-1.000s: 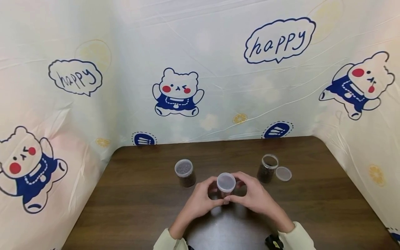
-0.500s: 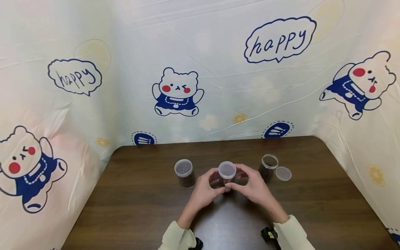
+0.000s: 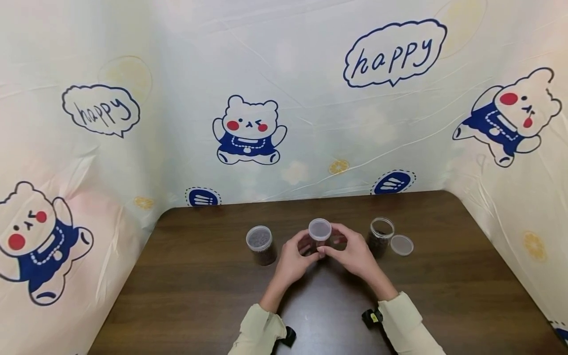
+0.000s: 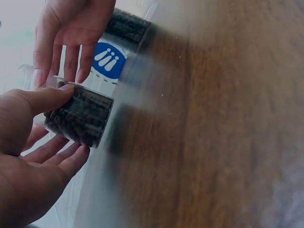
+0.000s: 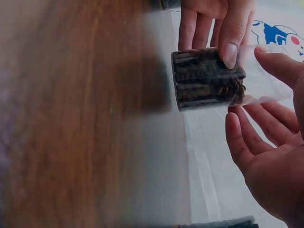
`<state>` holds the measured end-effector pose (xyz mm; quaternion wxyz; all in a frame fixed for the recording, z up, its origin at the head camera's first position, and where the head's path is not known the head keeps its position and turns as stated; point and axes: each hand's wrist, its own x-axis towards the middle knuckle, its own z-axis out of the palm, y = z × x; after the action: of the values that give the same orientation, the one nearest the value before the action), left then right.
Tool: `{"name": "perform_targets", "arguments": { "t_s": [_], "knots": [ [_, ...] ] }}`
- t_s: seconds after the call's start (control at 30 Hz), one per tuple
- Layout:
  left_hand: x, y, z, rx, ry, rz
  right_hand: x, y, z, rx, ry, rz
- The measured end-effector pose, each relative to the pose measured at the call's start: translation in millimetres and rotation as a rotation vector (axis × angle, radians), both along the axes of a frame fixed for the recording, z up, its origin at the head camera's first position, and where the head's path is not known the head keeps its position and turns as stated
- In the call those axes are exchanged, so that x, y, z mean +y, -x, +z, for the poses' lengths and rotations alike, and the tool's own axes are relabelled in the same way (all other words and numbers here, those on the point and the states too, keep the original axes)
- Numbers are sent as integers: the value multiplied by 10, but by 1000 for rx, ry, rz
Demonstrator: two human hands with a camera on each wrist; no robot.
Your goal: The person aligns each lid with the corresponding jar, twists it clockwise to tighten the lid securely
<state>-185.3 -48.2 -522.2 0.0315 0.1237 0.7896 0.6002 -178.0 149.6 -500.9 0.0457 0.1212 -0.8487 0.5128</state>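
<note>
A: Here we go, close in on the work! The left grip [image 3: 293,260] has a jar [image 4: 80,116] caught between thumb and fingers.

B: And the right grip [image 3: 356,251] has it too, from the opposite side, thumbs meeting at the front. So the jar sits right between the two, its own lid [image 3: 320,229] on top.

A: Lifted, or down on the surface [image 3: 191,296]?

B: Can't tell from here! Dark pieces fill the lower part, with clear space above them.

A: Danger spots?

B: That wall looks slick, and it's mostly fingertips on it. I'd say one side easing off early could let it twist or slip. And if that lid is only resting there, which I can't judge, a tilt might spill the lot.

A: Moving outward! Left of the left grip, close by, a capped jar [image 3: 262,249].

B: Just right of the right grip, an open jar [image 3: 379,240]! A careless knuckle there might tip it and scatter its contents. Beyond that, farther right, a loose lid [image 3: 402,245]; a sleeve brushing it could send it skidding.
</note>
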Motion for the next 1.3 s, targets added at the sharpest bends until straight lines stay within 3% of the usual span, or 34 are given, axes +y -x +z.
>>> {"name": "perform_targets", "arguments": {
  "t_s": [0.47,0.97,1.3],
  "knots": [
    [3,53,-4,-15,-20,-2,19,86,-6,-36,6,18],
    [11,58,-37,-32,21,4,32,72,-31,-73,-23,19],
    [6,51,-32,-56,2,-6,41,73,-67,-69,-36,26]
  ]
}}
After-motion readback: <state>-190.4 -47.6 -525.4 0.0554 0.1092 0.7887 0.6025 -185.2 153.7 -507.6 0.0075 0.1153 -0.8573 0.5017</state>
